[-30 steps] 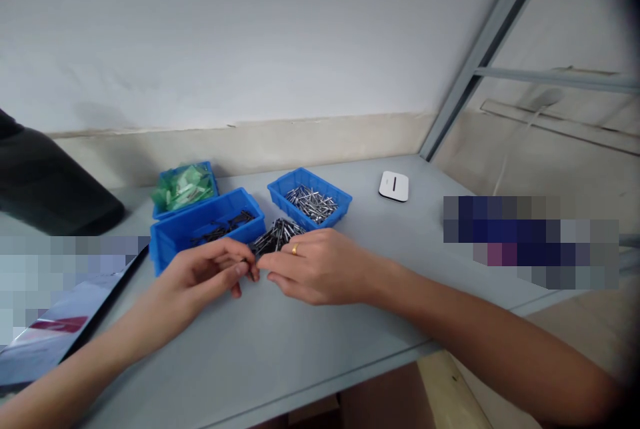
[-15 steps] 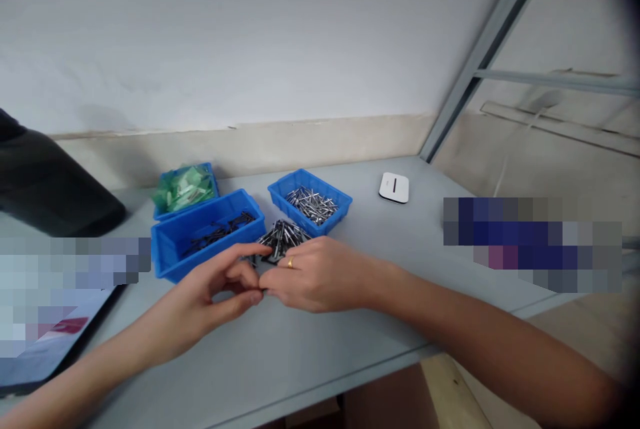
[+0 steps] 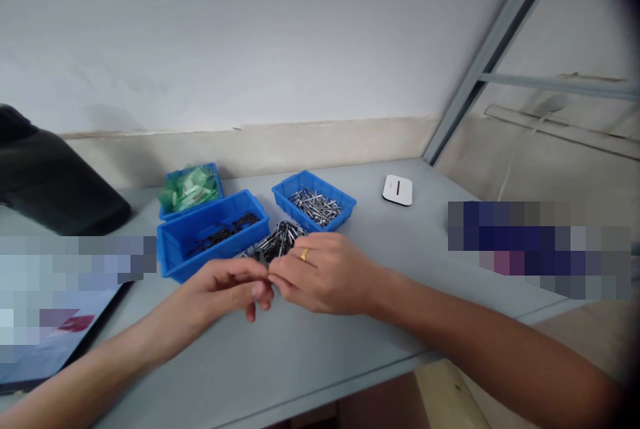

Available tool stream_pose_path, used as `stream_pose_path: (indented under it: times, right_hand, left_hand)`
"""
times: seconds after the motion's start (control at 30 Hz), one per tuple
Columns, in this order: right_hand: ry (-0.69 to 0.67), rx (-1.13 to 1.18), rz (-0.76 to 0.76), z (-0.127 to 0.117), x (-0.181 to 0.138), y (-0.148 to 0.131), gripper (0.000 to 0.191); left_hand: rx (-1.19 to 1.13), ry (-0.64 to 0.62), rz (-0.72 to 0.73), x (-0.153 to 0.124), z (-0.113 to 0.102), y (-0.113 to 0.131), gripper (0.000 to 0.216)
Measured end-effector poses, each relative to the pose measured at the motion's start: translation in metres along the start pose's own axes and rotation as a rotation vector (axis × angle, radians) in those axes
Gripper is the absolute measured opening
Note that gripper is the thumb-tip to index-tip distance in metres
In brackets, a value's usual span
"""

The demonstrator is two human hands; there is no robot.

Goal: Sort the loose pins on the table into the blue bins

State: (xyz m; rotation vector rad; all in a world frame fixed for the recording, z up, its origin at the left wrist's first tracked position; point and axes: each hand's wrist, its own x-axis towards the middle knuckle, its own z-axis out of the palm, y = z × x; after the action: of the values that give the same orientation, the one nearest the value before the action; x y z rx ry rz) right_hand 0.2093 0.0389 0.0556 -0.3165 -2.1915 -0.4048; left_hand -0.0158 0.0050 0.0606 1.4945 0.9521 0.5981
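My left hand (image 3: 227,290) and my right hand (image 3: 320,273) meet at their fingertips, low over the table. The left thumb lies against the curled fingers, with the index finger stretched towards the right fingertips. My right hand, with a gold ring, is closed in a pinch. Whatever small thing the fingers hold is hidden. Just behind them lies a loose pile of thin black and silver metal pins (image 3: 283,239), partly covered by the right hand. A blue bin (image 3: 173,252) with dark pins stands behind the left hand; another blue bin (image 3: 343,219) with silver pins stands behind the right.
A third blue bin holding a green plastic bag (image 3: 193,190) stands at the back left. A white square device (image 3: 398,190) sits at the back right. A dark bottle-like object (image 3: 65,182) and a blurred-out flat panel (image 3: 55,342) are at the left. A metal frame post (image 3: 460,105) rises at the right.
The left fingers have shifted: the thumb has moved up against the fingers, and other fingertips now show below it. The right hand stays pinched beside them. The view has shifted slightly.
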Motion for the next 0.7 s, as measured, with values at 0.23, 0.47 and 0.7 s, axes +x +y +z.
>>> stream_pose_path:
  times: [0.23, 0.47, 0.7]
  right_hand:
    - [-0.021, 0.022, -0.018, -0.004, 0.003, -0.003, 0.028]
    - [-0.081, 0.125, -0.057, -0.002, -0.001, 0.002, 0.018]
    - [-0.216, 0.089, 0.017, -0.003, -0.003, 0.004, 0.021]
  left_hand:
    - [0.221, 0.120, 0.101, -0.002, 0.005, 0.008, 0.015]
    - [0.477, 0.153, 0.228, -0.003, 0.004, 0.002, 0.019]
    - [1.001, 0.107, 0.467, -0.009, -0.006, 0.005, 0.026]
